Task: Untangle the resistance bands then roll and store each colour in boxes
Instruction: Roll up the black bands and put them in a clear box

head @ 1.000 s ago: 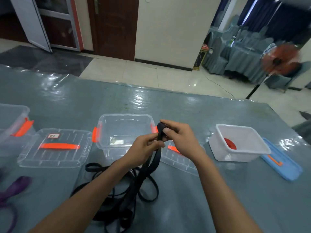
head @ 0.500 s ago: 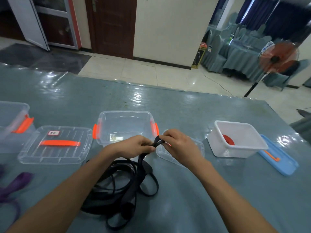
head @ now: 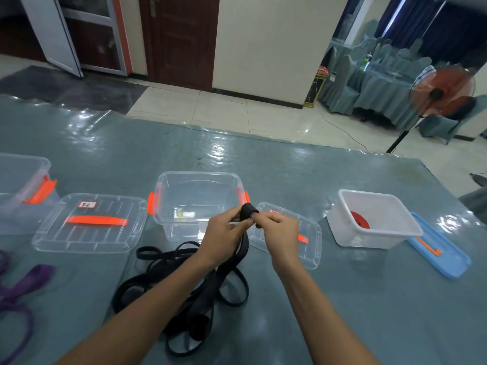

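A black resistance band [head: 195,291] lies in loose loops on the table in front of me, and one end rises to my hands. My left hand [head: 224,233] pinches that end just below a small rolled part. My right hand [head: 279,230] pinches the same rolled end from the right, one finger inside the loop. Behind my hands stands a clear box [head: 197,201] with orange clips. A white box [head: 374,219] at the right holds a rolled red band [head: 359,219]. A purple band [head: 18,293] lies at the left edge.
A clear lid [head: 89,222] with an orange handle lies left of the clear box, and another clear lid [head: 308,246] lies under my right hand. A blue lid [head: 440,248] rests beside the white box. A second clear box [head: 21,191] stands at far left. An orange fan [head: 442,90] stands beyond the table.
Both hands dipped toward the table and then rose again with the band's end. The rolled end now wraps round a finger of my right hand.
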Available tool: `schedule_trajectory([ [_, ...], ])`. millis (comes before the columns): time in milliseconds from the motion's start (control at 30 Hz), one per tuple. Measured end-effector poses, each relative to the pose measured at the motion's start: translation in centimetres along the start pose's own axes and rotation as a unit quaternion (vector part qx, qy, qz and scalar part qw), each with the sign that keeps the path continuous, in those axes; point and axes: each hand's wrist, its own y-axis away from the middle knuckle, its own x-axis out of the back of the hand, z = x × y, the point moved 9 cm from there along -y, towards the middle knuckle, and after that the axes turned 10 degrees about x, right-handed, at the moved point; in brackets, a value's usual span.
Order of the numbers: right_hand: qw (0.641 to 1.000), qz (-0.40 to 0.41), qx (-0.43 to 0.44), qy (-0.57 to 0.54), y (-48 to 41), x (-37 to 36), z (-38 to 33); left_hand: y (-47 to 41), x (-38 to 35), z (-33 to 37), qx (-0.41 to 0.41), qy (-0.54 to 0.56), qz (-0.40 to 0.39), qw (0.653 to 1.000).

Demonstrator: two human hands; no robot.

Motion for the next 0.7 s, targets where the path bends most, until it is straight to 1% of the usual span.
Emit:
schedule_trajectory([
  [67,0.996,-0.013,-0.063,-0.054,0.3,-0.5,1.1,0.0,-0.1,-0.1,-0.005,0.003,-0.002,1.0],
  [133,0.994,-0.028,-0.086,-0.059,0.5,-0.8,1.6,0.0,-0.2,-0.2,-0.009,-0.005,0.003,1.0],
  [233,0.995,-0.089,-0.052,-0.011,0.3,-1.2,1.4,0.0,0.4,-0.2,-0.023,-0.059,0.015,0.998],
  [300,0.987,-0.143,0.023,0.075,-0.1,-1.4,0.5,0.0,0.9,0.1,-0.04,-0.129,0.001,0.991],
  [333,0.973,-0.163,0.076,0.144,-0.3,-1.4,-0.1,-0.1,0.9,0.2,-0.052,-0.185,-0.02,0.981],
  [400,0.92,-0.211,0.176,0.278,-0.4,-2.0,-1.1,-0.3,0.4,0.1,-0.064,-0.305,-0.07,0.948],
  [433,0.889,-0.245,0.214,0.322,-0.3,-2.7,-1.5,-0.3,0.2,0.1,-0.061,-0.349,-0.088,0.931],
  [467,0.866,-0.273,0.24,0.343,-0.2,-3.4,-1.9,-0.4,0.0,0.1,-0.057,-0.377,-0.1,0.919],
  [500,0.857,-0.288,0.251,0.346,-0.1,-3.8,-2.1,-0.5,-0.1,0.3,-0.055,-0.39,-0.107,0.913],
  [533,0.863,-0.288,0.25,0.331,-0.2,-3.9,-2.3,-0.5,-0.1,0.4,-0.054,-0.392,-0.107,0.912],
  [600,0.904,-0.263,0.219,0.254,-0.5,-3.5,-2.5,-0.6,0.3,0.7,-0.051,-0.358,-0.095,0.927],
  [667,0.946,-0.236,0.164,0.15,-0.7,-2.7,-2.2,-0.5,1.1,0.9,-0.042,-0.264,-0.077,0.96],
  [700,0.959,-0.23,0.137,0.095,-0.6,-2.4,-2.0,-0.4,1.4,0.8,-0.028,-0.201,-0.072,0.977],
])
